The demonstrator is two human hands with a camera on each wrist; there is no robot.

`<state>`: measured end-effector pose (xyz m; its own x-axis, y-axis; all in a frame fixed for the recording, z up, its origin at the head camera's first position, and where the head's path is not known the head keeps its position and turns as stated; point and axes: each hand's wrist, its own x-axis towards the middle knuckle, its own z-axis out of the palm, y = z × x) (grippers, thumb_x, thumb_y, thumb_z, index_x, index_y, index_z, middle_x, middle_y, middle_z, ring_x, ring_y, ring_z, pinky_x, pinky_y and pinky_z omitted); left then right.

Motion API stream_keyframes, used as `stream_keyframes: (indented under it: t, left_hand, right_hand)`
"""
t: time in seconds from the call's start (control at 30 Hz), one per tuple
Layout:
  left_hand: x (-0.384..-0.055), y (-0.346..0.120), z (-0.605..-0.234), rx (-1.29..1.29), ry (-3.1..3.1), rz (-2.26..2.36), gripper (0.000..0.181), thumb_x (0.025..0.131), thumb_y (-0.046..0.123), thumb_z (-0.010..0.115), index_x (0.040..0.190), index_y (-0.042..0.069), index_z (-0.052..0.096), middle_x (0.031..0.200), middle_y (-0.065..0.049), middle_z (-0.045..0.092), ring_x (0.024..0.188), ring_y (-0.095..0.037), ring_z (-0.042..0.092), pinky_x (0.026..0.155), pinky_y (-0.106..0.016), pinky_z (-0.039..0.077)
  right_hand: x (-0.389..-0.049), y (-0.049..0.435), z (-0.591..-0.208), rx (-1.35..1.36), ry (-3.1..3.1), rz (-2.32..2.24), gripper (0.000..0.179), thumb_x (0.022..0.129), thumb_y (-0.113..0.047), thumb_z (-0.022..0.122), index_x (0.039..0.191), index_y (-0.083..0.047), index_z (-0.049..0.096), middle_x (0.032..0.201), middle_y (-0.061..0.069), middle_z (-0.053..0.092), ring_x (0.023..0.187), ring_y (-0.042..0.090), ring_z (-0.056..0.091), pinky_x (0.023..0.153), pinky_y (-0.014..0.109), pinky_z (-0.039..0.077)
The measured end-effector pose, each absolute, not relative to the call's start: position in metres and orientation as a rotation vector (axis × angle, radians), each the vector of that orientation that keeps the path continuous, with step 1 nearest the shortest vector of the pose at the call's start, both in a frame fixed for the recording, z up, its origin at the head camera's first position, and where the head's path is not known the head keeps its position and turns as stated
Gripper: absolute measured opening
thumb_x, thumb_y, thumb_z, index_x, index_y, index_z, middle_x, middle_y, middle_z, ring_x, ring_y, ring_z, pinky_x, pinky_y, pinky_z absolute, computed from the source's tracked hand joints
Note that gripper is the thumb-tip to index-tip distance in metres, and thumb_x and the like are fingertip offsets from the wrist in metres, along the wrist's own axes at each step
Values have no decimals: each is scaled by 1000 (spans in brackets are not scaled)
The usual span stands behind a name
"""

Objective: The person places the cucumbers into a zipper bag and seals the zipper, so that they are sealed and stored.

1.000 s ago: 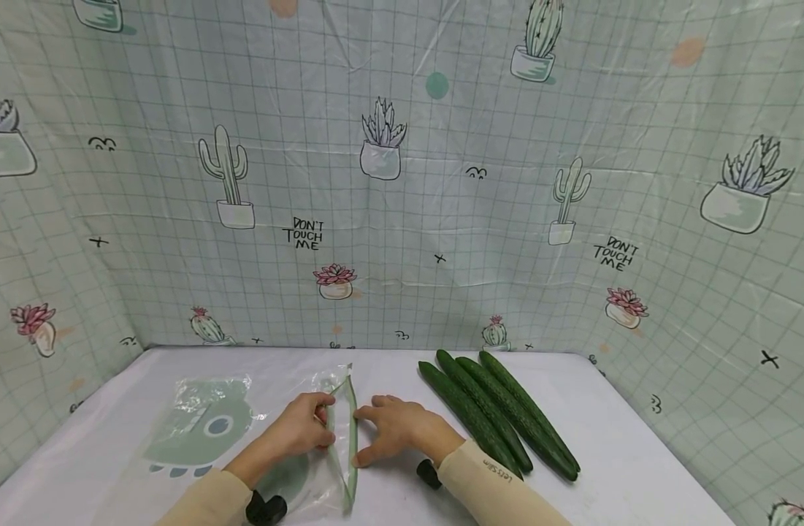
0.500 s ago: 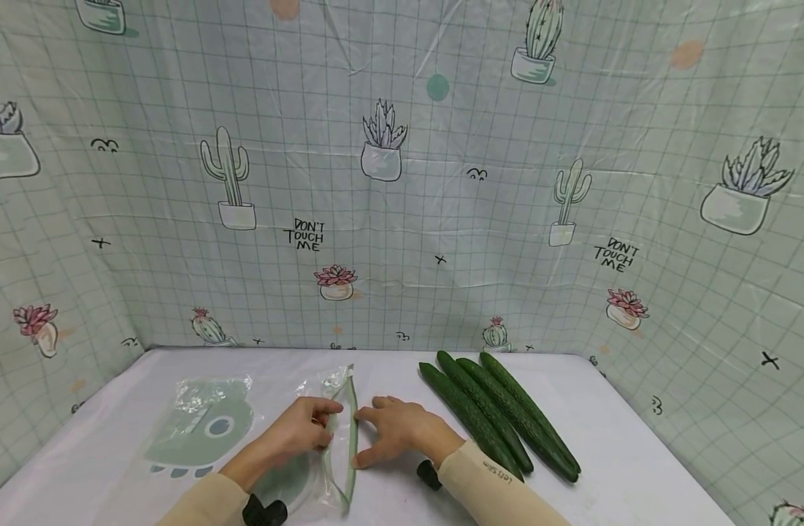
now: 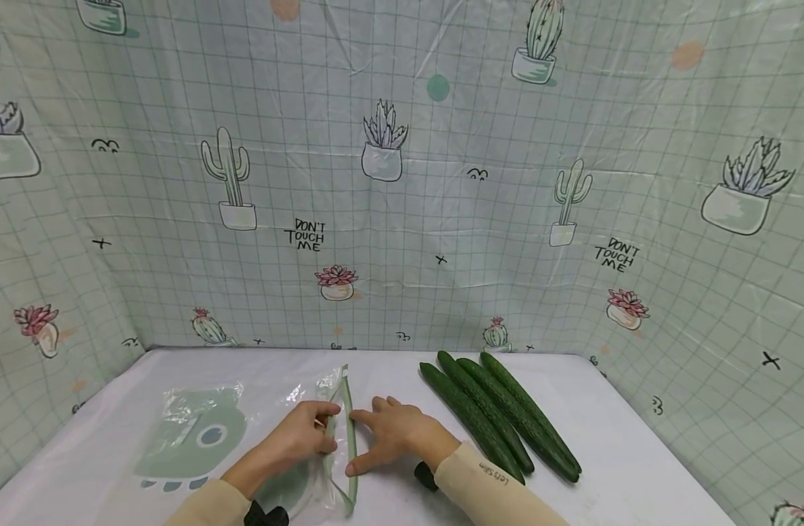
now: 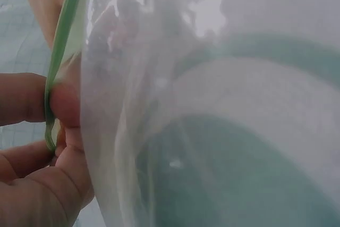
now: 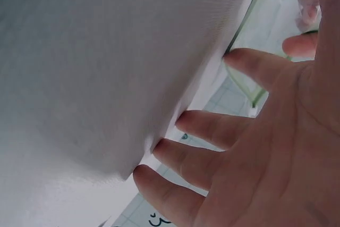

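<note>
A clear zip bag [image 3: 191,431] with a green cartoon print lies on the left half of the white table. Its mouth, edged by green strips [image 3: 351,438], faces right and gapes a little. My left hand [image 3: 299,431] pinches the nearer-left strip with curled fingers; in the left wrist view, fingers [image 4: 24,99] lie on both sides of the green edge [image 4: 62,30]. My right hand [image 3: 402,435] has its fingers spread, the index fingertip and thumb touching the right-hand strip. The right wrist view shows its other fingertips [image 5: 159,150] resting on the white tabletop.
Several long green cucumbers [image 3: 507,416] lie side by side on the white table [image 3: 625,438], right of my right hand. A curtain [image 3: 402,212] with cactus prints hangs behind the table and along both sides.
The bag has slid slightly left, with its right strip shifting left too. My left fingers have moved a little right and down, and my right thumb and index have followed the strip left.
</note>
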<state>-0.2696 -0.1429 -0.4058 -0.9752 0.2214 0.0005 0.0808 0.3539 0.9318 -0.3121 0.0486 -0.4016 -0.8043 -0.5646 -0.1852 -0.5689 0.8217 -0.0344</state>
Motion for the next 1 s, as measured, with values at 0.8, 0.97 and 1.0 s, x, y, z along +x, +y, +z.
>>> stream_keyframes:
  t: [0.8,0.97,1.0]
  left_hand:
    - [-266,-185,-368,435,2266,1900,59,85,-5,63,139,-10,41,144,-30,33,120,-37,48,79,-34,49]
    - [-267,-179,-375,432,2217,1890,59,84,-6,63,138,-11,41,138,-31,38,107,-28,55,76,-34,50]
    - [-267,-177,-377,427,2215,1890,59,83,-7,63,138,-11,41,135,-30,41,103,-25,56,75,-33,50]
  right_hand:
    - [-315,43,-401,-859,2809,56,78,70,-70,68,140,-45,44,140,5,43,131,32,39,89,54,45]
    - [-314,44,-400,-848,2792,45,81,68,-74,67,141,-46,42,141,5,42,131,31,39,88,53,45]
    - [-315,44,-399,-846,2787,44,82,68,-75,66,141,-46,42,142,5,41,131,31,39,88,53,45]
